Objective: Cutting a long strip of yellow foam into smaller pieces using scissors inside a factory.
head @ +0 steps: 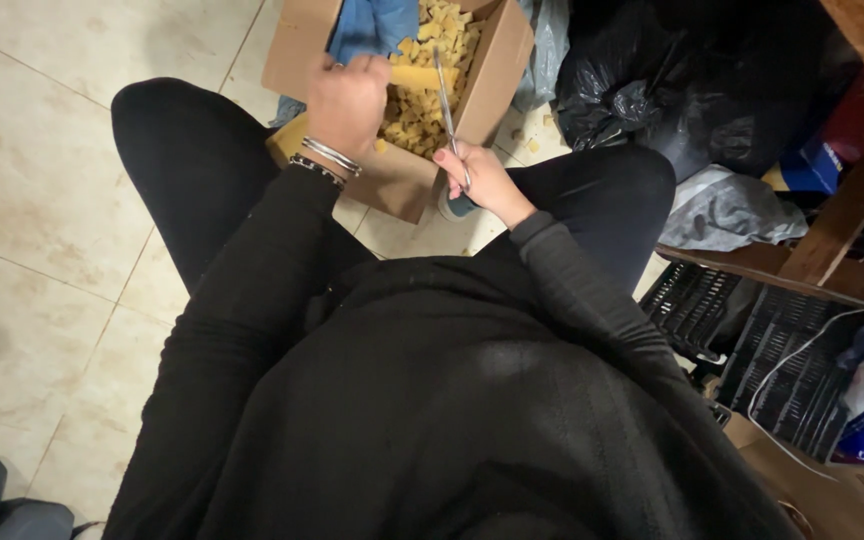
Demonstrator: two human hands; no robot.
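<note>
Holding, left hand [347, 100]: one yellow foam strip [422, 77], fingers pinching its end so the free length hangs over the open cardboard box [487, 85], where cut yellow cubes [430, 120] collect. Right hand [480, 178]: scissors [448, 105], fingers curled through the handles, blades crossing the strip; box propped between my knees on the tile floor [42, 200].

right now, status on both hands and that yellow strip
Left hand grips yellow foam strip over cardboard box. Right hand holds scissors, blades at the strip. Box holds yellow cubes; nothing blocking.
</note>
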